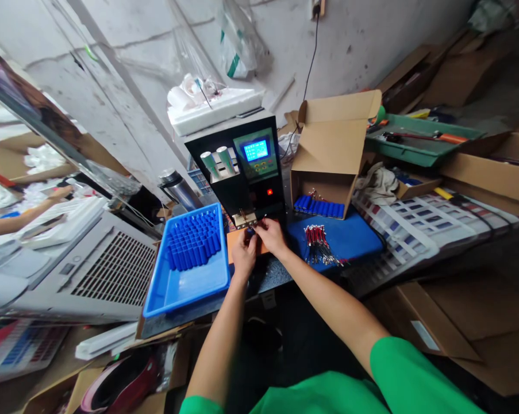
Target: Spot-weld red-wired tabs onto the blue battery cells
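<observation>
A black machine (253, 198) with a lit blue display stands in the middle of the bench. Both of my hands are close together at its metal front tip. My left hand (244, 253) has its fingers closed on a small dark blue piece, perhaps a battery cell. Beside it, my right hand (271, 234) pinches something too small to make out. Left of the hands, a blue tray (190, 284) holds several upright blue cells (194, 241). On a blue mat (358, 236) to the right lies a bundle of red and black wires (317, 241).
An open cardboard box (334, 144) with blue cells stands behind the mat. A green tray (423, 138) with tools is at the right. A metal flask (179, 190) stands behind the blue tray. Another person's arm (26, 215) reaches in at far left.
</observation>
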`<state>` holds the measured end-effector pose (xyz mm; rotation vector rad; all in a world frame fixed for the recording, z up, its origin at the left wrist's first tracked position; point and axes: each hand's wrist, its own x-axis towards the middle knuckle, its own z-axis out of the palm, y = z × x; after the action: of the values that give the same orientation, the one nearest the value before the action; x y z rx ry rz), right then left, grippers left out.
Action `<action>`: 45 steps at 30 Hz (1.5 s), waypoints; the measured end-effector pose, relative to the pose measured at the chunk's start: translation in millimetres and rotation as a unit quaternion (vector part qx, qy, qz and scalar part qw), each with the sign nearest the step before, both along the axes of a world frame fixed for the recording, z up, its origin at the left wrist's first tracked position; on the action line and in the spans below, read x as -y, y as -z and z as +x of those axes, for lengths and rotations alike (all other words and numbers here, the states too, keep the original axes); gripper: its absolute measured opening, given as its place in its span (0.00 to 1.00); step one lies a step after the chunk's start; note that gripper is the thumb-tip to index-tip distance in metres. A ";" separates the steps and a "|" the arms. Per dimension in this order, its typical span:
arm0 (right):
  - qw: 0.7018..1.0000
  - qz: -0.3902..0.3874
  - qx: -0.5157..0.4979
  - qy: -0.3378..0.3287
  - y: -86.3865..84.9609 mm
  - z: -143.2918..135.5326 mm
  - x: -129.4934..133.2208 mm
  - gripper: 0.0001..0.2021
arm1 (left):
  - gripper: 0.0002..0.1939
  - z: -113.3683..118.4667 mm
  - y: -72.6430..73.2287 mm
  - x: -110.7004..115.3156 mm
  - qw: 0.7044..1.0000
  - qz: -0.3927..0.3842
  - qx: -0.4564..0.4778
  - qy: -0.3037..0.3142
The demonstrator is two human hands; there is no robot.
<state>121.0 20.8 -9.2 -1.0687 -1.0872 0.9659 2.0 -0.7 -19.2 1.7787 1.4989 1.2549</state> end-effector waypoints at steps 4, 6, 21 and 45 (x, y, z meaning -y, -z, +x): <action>1.000 -0.004 0.019 0.000 -2.8 0.2 2.1 0.09 | 0.14 1.1 -3.2 2.1 1.000 -0.003 -0.001 -0.002; 1.000 -0.006 0.018 -0.001 -3.3 0.1 2.7 0.09 | 0.14 1.5 -4.3 2.9 1.000 -0.004 0.002 0.001; 1.000 -0.006 0.006 0.000 -4.8 -0.7 5.3 0.10 | 0.14 -3.2 6.2 -3.2 0.999 -0.012 0.026 0.014; 1.000 -0.006 0.014 -0.011 -8.6 1.8 8.6 0.11 | 0.14 -2.0 6.7 -1.1 1.000 -0.015 0.022 0.004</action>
<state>122.8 12.2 -0.6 -1.0845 -1.1190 0.9800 0.1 0.4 -25.9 1.7252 1.4775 1.2524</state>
